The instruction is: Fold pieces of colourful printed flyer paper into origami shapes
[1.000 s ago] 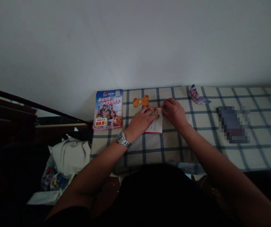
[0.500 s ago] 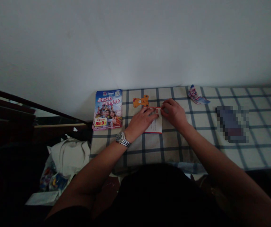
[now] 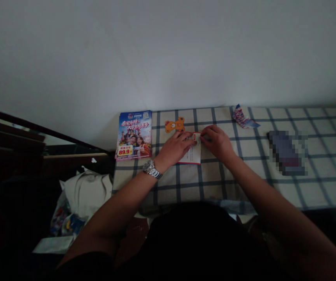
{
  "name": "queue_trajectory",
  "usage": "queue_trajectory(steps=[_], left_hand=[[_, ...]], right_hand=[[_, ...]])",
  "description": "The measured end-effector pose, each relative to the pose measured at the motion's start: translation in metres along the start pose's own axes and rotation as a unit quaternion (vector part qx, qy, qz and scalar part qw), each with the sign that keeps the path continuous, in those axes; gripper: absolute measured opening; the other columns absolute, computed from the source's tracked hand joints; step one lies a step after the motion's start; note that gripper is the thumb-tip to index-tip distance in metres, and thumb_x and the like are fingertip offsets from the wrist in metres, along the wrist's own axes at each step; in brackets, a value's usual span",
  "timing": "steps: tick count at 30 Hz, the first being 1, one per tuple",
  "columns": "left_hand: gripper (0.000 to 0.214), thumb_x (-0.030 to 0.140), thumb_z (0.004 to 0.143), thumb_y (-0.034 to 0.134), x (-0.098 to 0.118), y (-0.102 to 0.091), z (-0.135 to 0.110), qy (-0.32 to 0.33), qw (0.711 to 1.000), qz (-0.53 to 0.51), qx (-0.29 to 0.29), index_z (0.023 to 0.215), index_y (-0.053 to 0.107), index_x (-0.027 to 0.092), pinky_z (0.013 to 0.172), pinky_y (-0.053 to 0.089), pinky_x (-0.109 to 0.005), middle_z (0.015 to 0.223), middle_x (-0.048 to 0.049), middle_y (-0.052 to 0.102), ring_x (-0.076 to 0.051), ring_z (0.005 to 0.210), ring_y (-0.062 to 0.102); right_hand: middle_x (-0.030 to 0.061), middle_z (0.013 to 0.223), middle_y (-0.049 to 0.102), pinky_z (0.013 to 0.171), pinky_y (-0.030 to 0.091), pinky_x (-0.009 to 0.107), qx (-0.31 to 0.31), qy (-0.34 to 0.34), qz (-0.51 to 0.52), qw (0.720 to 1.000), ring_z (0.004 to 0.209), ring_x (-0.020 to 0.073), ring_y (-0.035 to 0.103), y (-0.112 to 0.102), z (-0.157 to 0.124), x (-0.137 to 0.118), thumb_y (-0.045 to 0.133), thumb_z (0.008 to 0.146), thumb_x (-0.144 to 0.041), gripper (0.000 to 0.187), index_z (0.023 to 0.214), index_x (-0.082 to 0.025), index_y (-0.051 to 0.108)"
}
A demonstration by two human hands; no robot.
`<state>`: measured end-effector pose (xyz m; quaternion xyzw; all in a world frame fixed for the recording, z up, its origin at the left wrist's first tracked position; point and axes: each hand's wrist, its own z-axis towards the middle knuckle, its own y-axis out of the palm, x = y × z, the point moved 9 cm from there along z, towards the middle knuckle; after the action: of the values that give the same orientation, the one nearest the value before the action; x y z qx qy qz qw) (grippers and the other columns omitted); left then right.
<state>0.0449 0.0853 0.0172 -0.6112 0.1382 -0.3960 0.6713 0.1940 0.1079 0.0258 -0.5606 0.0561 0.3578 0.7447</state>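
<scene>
1 white printed paper sheet with red edging (image 3: 196, 155) lies on cream, blue-checked cloth (image 3: 189, 187). Left hand (image 3: 176, 150) (silvery watch (image 3: 152, 169) at wrist) rests on it, unclenched; right hand (image 3: 218, 143) touches its upper right corner, pinch uncertain, cannot tell. Orange bear-shaped cutout (image 3: 175, 125) just beyond.

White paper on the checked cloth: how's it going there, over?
Left hand resting on the white paper. Right hand at its upper right corner, grip unclear. Bear figure just beyond, not covering it.

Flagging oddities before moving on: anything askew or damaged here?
Possibly the bent colourful paper near the wall, right of the right hand: it sits crooked, unlike the flat leaflet stack. The pixelated object can't be judged.
</scene>
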Motion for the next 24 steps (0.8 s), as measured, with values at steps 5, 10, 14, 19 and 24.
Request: queue_trajectory(steps=[5,10,14,19,24], left_hand=[[0.032,0.020,0.109,0.050,-0.001,-0.002,-0.001,0.007,1.000,-0.008,-0.006,0.134,0.069,0.026,0.117,0.048,-0.048,0.151,-0.0057,0.057,-0.028,0.138,0.050],[0.036,0.017,0.107,0.052,-0.007,0.001,0.000,0.015,1.000,-0.017,-0.022,0.137,0.069,0.028,0.118,0.048,-0.048,0.155,-0.0041,0.055,-0.028,0.137,0.049],[0.036,0.017,0.107,0.052,-0.008,-0.001,0.001,0.024,0.999,-0.032,-0.028,0.135,0.071,0.029,0.118,0.047,-0.048,0.154,-0.0030,0.056,-0.027,0.135,0.050],[0.035,0.017,0.105,0.058,-0.008,-0.004,0.002,0.011,0.999,-0.034,-0.040,0.133,0.073,0.030,0.116,0.048,-0.048,0.153,-0.0028,0.057,-0.028,0.131,0.052],[0.033,0.020,0.106,0.057,-0.008,-0.004,0.002,0.012,0.999,-0.036,-0.040,0.134,0.073,0.030,0.116,0.047,-0.047,0.153,-0.0033,0.058,-0.027,0.132,0.052]], right_hand=[[0.0108,0.107,0.070,0.088,0.055,0.042,-0.022,-0.030,0.016,0.999,0.100,0.0278,0.066,0.001,-0.016,-0.009,0.066,0.097,-0.025,0.006,0.099,-0.022,0.072],[0.0108,0.111,0.071,0.092,0.055,0.046,-0.042,-0.026,-0.003,0.999,0.102,0.0286,0.066,0.007,-0.027,-0.009,0.065,0.099,-0.026,0.009,0.099,-0.023,0.073],[0.0107,0.113,0.072,0.094,0.055,0.047,-0.042,-0.021,-0.002,0.999,0.104,0.0292,0.066,0.007,-0.031,-0.008,0.064,0.100,-0.028,0.011,0.102,-0.023,0.074],[0.0117,0.120,0.072,0.098,0.055,0.048,-0.050,-0.030,0.001,0.998,0.110,0.0303,0.066,0.006,-0.037,-0.011,0.067,0.098,-0.029,0.013,0.107,-0.023,0.075],[0.0129,0.128,0.071,0.103,0.056,0.052,-0.055,-0.043,0.001,0.998,0.118,0.0321,0.066,0.005,-0.045,-0.015,0.071,0.096,-0.029,0.021,0.116,-0.023,0.075]])
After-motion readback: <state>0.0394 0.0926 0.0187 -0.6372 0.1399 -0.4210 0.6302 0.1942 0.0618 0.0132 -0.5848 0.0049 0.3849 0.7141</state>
